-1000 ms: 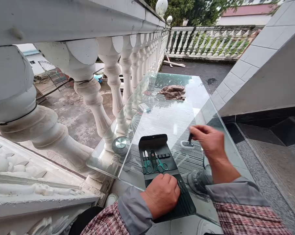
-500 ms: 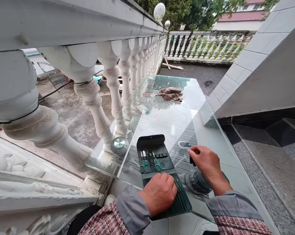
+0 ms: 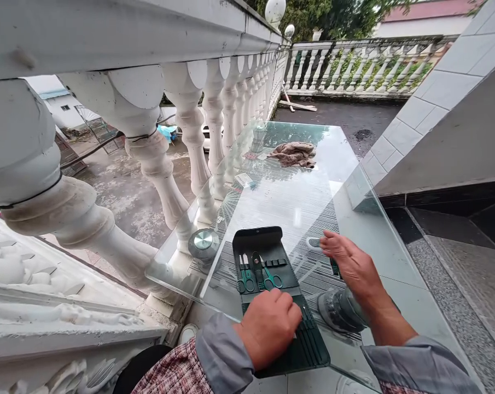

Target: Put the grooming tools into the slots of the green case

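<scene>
From the head view, we look down on a glass bench (image 3: 354, 219) that stretches from the bottom of the frame toward its upper middle. On it, just below the centre of the frame, lies an open black case (image 3: 290, 280), its top flap folded back. In its upper panel we make out two pairs of green-handled scissors (image 3: 273, 280) and, between them, a black tool (image 3: 256, 262) strapped upright; narrow slots line the lower panel.

The left hand (image 3: 269, 327) rests on the lower panel, at the lower middle of the frame. Its fingers are curled and close together, their tips hidden, so we cannot tell whether they pinch anything. The right hand (image 3: 353, 269) is right of centre, with its fingers straightened and side by side. A small green-and-black piece (image 3: 335, 268) shows just beneath that hand, mostly covered; we cannot tell whether it is gripped.

Just left of the right fingertips we see an oval grey-and-white patch (image 3: 314, 243). Left of the case sits a shiny metal disc (image 3: 203, 239). Farther up the bench lie a small pale box (image 3: 244, 180) and a crumpled brown cloth (image 3: 294, 155). White balusters (image 3: 193, 131) run along the left side of the frame.
</scene>
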`<act>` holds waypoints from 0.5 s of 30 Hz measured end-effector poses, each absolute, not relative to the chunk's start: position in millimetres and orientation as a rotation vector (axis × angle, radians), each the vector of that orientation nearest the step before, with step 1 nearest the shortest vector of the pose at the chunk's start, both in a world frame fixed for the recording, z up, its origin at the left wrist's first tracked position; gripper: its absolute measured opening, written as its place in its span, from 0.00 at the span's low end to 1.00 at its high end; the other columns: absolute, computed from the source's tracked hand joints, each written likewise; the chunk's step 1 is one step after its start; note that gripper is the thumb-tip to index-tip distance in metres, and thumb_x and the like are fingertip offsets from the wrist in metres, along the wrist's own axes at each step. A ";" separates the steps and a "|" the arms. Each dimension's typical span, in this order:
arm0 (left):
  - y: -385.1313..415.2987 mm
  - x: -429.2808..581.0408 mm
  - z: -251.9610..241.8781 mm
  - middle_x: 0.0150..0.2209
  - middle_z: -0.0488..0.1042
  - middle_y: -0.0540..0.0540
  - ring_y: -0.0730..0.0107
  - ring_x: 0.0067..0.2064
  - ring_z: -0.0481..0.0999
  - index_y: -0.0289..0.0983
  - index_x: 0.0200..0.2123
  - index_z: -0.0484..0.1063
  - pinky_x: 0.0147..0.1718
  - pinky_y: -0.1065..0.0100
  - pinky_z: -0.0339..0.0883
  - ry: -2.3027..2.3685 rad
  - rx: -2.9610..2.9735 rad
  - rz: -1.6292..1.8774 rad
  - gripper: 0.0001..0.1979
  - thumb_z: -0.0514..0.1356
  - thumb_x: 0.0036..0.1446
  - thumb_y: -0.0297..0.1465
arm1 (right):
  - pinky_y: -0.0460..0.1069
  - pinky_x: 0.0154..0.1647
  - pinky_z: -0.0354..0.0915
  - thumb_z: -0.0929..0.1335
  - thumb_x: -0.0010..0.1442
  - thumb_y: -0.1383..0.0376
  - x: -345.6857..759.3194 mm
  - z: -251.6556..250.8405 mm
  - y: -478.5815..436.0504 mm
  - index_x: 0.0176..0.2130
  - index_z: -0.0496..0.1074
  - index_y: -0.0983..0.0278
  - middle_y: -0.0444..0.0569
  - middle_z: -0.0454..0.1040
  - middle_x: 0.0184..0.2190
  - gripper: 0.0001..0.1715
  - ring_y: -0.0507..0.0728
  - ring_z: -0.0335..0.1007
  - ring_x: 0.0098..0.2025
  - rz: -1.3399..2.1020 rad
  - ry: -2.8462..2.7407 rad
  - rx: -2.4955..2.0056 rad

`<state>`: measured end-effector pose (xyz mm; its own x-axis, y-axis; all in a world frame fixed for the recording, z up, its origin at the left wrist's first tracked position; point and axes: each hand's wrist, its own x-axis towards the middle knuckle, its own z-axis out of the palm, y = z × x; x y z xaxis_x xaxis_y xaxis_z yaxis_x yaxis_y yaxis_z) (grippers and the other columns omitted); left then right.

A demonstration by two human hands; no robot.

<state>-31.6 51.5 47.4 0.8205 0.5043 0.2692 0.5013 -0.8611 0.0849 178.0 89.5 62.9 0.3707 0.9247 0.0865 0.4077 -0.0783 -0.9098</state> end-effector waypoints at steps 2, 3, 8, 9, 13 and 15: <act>53.2 -32.6 53.5 0.41 0.71 0.42 0.66 0.41 0.69 0.33 0.45 0.65 0.38 0.65 0.67 0.988 2.783 0.694 0.10 0.50 0.62 0.28 | 0.59 0.50 0.62 0.49 0.54 0.36 152.8 76.0 79.9 0.51 0.65 0.61 0.56 0.71 0.48 0.44 0.61 0.68 0.50 1.096 -0.922 -1.201; 54.1 -33.1 56.1 0.47 0.69 0.39 0.64 0.48 0.68 0.32 0.50 0.62 0.45 0.63 0.66 1.028 2.710 0.839 0.14 0.49 0.64 0.31 | 0.59 0.52 0.61 0.48 0.53 0.34 139.4 80.5 74.8 0.52 0.65 0.60 0.56 0.70 0.51 0.46 0.61 0.67 0.52 1.231 -0.803 -1.042; 58.1 -34.1 57.8 0.60 0.59 0.38 0.57 0.64 0.49 0.31 0.59 0.55 0.60 0.53 0.49 0.675 2.983 0.948 0.32 0.45 0.62 0.49 | 0.60 0.60 0.53 0.51 0.52 0.33 88.3 81.4 52.4 0.50 0.69 0.59 0.53 0.67 0.55 0.46 0.61 0.62 0.57 1.632 -0.449 -0.719; 59.4 -34.5 56.7 0.62 0.57 0.39 0.57 0.65 0.47 0.30 0.60 0.54 0.61 0.54 0.46 0.604 3.052 0.889 0.35 0.44 0.61 0.51 | 0.59 0.61 0.51 0.51 0.52 0.34 83.4 80.2 49.4 0.51 0.69 0.60 0.53 0.66 0.56 0.46 0.60 0.60 0.58 1.670 -0.398 -0.682; 70.2 -40.0 57.0 0.64 0.51 0.39 0.54 0.66 0.43 0.29 0.62 0.52 0.63 0.55 0.40 0.703 3.146 0.795 0.43 0.42 0.56 0.57 | 0.59 0.61 0.51 0.53 0.51 0.33 79.1 81.3 43.5 0.50 0.70 0.60 0.52 0.67 0.55 0.45 0.60 0.59 0.59 1.735 -0.347 -0.605; 78.6 -45.7 60.8 0.63 0.53 0.37 0.52 0.65 0.45 0.29 0.60 0.54 0.62 0.52 0.39 0.909 3.107 0.857 0.42 0.42 0.56 0.57 | 0.59 0.59 0.53 0.54 0.51 0.33 85.2 83.3 44.7 0.50 0.70 0.59 0.52 0.68 0.54 0.45 0.60 0.60 0.57 1.725 -0.444 -0.624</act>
